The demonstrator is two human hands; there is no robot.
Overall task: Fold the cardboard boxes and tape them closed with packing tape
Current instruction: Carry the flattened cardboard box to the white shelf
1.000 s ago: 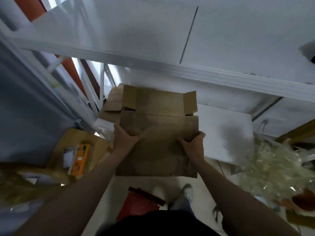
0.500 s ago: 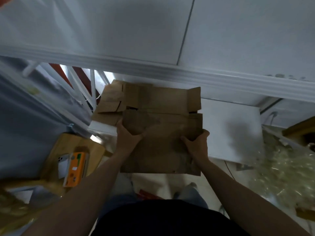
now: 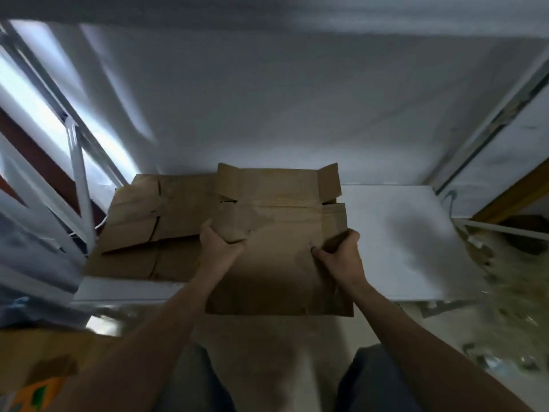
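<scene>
While left hand (image 3: 219,248) and right hand (image 3: 341,258) grip the cardboard box (image 3: 279,272), fingers (image 3: 320,252) curled round its edges

Held box: the flattened cardboard box (image 3: 279,263) sits mid-scene over the table (image 3: 401,233), its near edge overhanging the front.
Hands: left hand (image 3: 218,248) on its left edge, right hand (image 3: 341,257) on its right edge.
Second flattened box (image 3: 148,227): on the table, left of and partly under the held one.
Metal frame (image 3: 77,179): left of the table.
</scene>
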